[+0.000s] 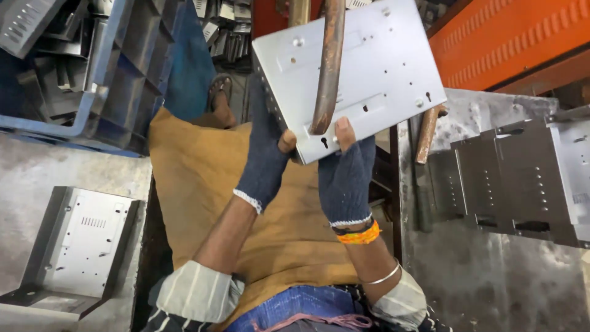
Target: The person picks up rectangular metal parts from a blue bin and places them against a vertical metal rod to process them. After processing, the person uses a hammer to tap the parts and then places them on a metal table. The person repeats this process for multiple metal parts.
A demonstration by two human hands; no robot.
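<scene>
Two hands: left hand [265,161], right hand [345,175], one panel [362,67]

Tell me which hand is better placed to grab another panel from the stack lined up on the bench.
Right, probably. The right hand grips the held panel's lower edge on the side nearest the row of grey panels on the bench. The left hand holds the far corner, with the held panel between it and that row.

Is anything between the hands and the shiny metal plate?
Only gloves. The left hand and right hand both grip the grey metal plate at its lower edge. A rusty curved rod crosses in front of the plate.
</scene>
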